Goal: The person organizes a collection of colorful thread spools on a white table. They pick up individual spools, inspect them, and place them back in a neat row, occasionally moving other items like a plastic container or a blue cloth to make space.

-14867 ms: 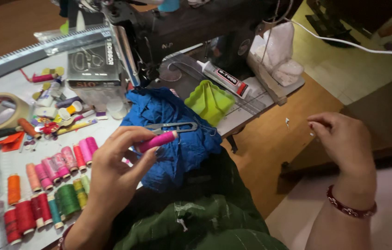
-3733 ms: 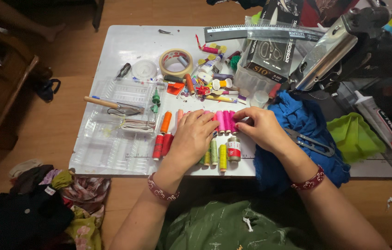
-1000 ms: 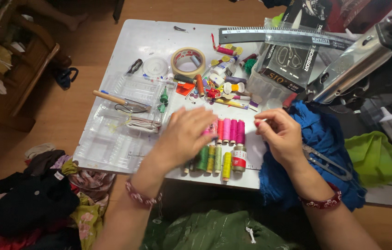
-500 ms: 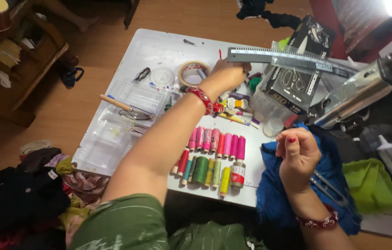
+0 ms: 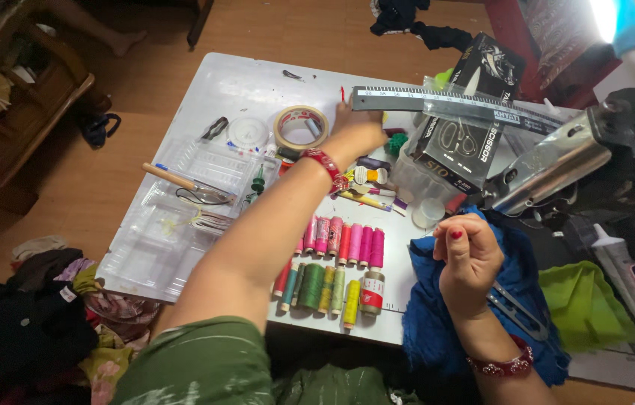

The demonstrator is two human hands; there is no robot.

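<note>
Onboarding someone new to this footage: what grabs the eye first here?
The left hand stretched across the white table, at the end of a long grey ruler beside a tape roll. Below the arm, rows of bright thread spools. The right hand is fisted over blue fabric.

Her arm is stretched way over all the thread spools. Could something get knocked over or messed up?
Maybe. The left hand reaches to the table's far side by the long ruler, so the forearm hangs just above the thread spools; lowering it could roll them. The ruler rests on a box and might slide if bumped. The right hand is closed above blue cloth.
</note>
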